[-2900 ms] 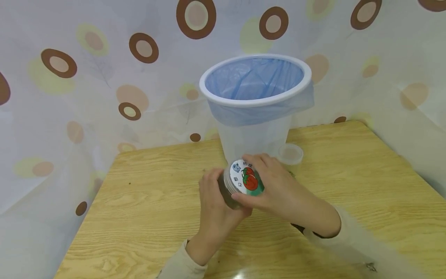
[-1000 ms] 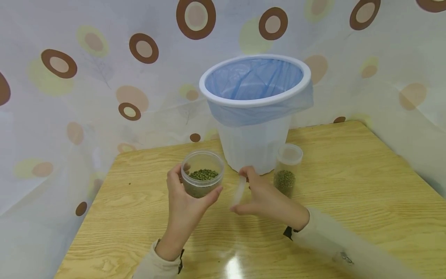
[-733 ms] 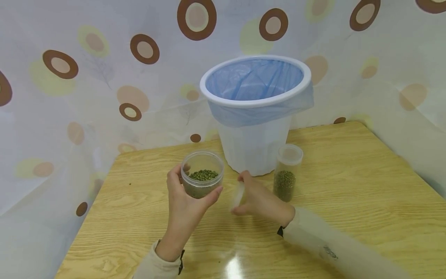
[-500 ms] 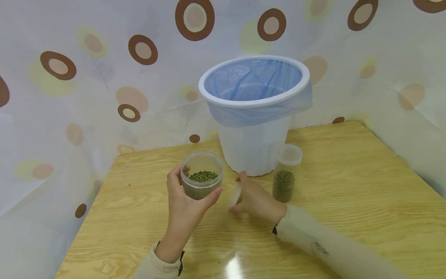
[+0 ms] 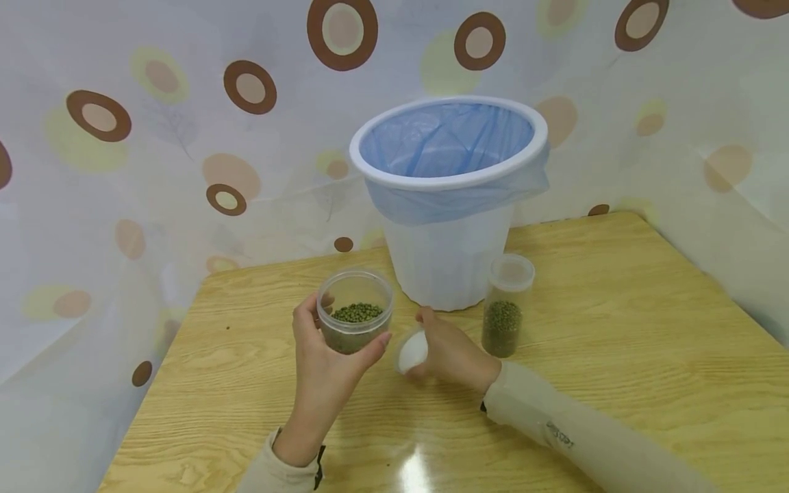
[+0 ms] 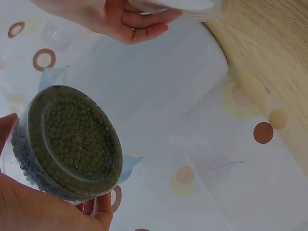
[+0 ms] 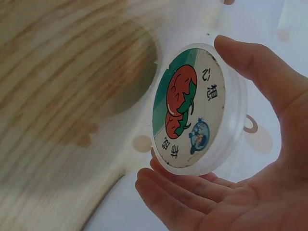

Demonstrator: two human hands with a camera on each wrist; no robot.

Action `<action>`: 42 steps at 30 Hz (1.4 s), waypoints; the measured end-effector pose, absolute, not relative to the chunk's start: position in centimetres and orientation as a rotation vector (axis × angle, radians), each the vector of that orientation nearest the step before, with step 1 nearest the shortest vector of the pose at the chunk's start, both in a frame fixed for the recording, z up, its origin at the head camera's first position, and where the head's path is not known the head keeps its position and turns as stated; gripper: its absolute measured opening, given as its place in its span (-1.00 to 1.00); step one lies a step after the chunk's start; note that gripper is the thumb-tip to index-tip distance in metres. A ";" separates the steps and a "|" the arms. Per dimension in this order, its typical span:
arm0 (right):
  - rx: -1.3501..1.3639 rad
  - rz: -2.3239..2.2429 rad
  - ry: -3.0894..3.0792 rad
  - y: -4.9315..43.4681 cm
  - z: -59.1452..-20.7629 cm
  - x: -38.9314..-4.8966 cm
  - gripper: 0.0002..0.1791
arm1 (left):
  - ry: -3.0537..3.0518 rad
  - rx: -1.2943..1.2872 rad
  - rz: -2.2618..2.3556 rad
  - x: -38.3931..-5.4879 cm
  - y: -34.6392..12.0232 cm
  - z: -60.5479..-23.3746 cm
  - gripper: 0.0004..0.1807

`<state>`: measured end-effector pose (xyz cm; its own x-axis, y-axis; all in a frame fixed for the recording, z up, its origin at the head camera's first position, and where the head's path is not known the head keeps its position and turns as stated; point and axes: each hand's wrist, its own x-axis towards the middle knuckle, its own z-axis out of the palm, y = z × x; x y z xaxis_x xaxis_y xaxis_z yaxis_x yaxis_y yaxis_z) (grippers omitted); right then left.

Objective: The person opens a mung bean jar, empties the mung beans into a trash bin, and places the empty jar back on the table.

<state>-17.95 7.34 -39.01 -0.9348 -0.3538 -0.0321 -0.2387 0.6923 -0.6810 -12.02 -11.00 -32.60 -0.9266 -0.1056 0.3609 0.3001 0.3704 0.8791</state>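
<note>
Right hand (image 7: 274, 185) — lid (image 7: 190, 110), “心想” perhaps

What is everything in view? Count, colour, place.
Wide jar: 1, clear, open, in left hand
Lid: 1, white, tomato label, in right hand
Beans: many, green, in wide jar
Tall jar: 1, clear, capped, greenish contents, right of wide jar
Bin: 1, white, back of table
Bin bag: 1, blue, lining the bin
Table: 1, yellowish wood, under the bin
Backdrop: one or more, white, spotted, behind table
Left hand: 1, gripping wide jar
Right hand: 1, holding lid
Sleeves: 2, beige, on arms
</note>
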 end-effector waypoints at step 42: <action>-0.705 -0.628 2.895 6.0 -40.4 -16.8 -0.02 | -2.327 -0.128 -1.537 -11.6 -11.4 -32.7 -0.01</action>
<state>-16.82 5.96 -40.39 -0.8884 -0.4591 0.0036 -0.4194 0.8083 -0.4133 -11.55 -11.39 -32.70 -0.9354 -0.1144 0.3344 0.2627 0.4081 0.8743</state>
